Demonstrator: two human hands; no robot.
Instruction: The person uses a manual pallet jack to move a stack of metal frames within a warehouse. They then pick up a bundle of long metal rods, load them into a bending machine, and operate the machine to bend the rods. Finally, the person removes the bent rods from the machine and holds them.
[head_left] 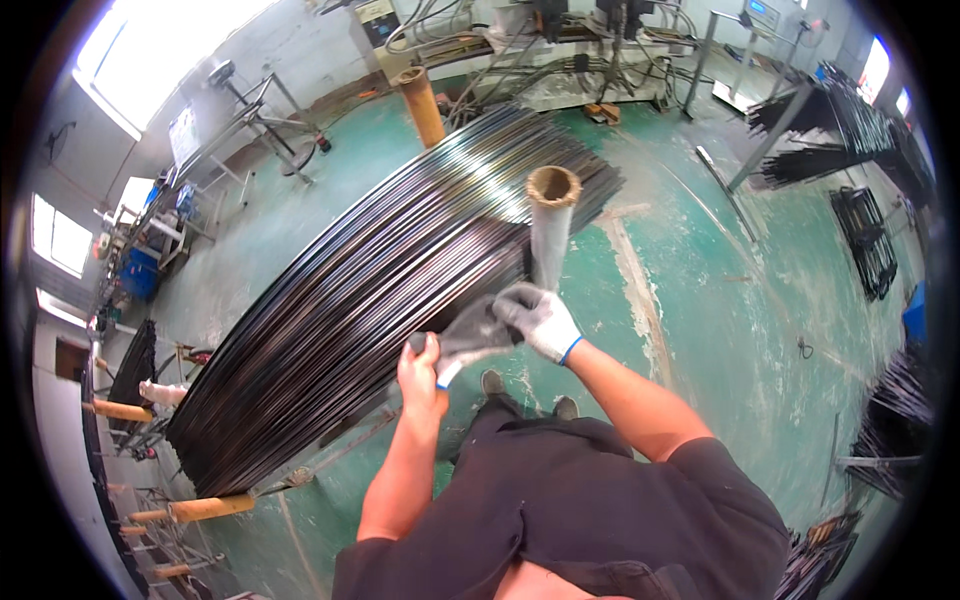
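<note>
Stretching a loose grey work glove [472,332] between my hands: gloved right fingers [512,304] pinched on one end, bare left fingers [431,352] closed near its cuff. One hand covered, one bare: halfway, I'd judge, donning or doffing unclear.

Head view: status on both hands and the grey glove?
Left hand bare, gripping grey glove. Right hand gloved, at glove's other end. Wrapped tube standing just beyond right hand; black strip bundle alongside.
</note>
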